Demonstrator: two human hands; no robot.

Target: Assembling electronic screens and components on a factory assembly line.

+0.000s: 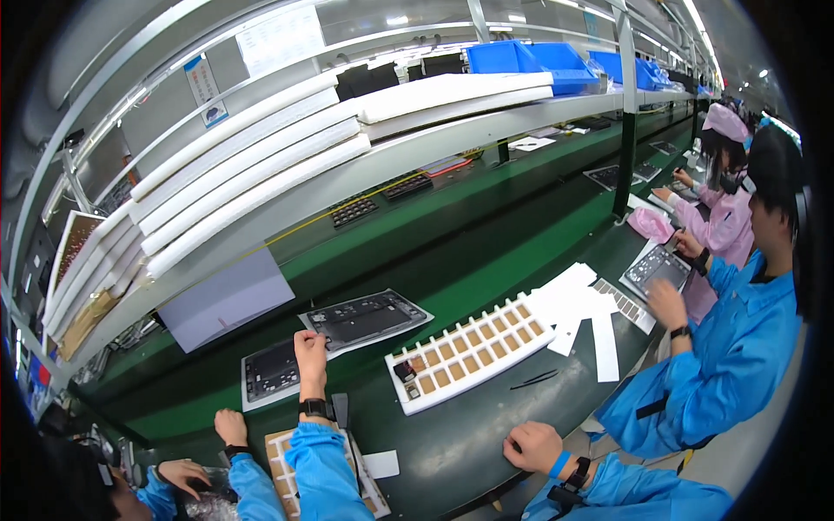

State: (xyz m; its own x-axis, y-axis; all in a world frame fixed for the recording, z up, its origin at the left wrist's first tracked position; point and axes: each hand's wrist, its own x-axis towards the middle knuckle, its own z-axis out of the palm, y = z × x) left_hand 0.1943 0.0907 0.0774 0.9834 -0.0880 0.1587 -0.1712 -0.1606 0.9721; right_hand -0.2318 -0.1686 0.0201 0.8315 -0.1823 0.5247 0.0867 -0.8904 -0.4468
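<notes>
Our left hand (310, 350) reaches forward over the green work surface (486, 252), fingers held together and curled down, their tips touching the near edge of a dark tablet frame (360, 319) that lies on a pale sheet; we cannot tell whether anything is pinched under the fingertips. A second dark frame (271, 372) sits just to the left of that hand, touching the wrist side, on its own pale sheet. Our right hand (532, 446) rests low on the surface, closed into a loose fist, holding nothing that we can see. Between the two hands, further out, lies a white compartment tray (469, 349) with rows of small brown parts, and black tweezers (533, 379) lie just beside its right end. Beyond that, white paper strips (584, 314) are scattered. To our right a person in a blue coat (738, 347) works on another dark frame (656, 267). Overhead, a shelf carries stacked white foam sheets (252, 178) and blue bins (543, 62).
</notes>
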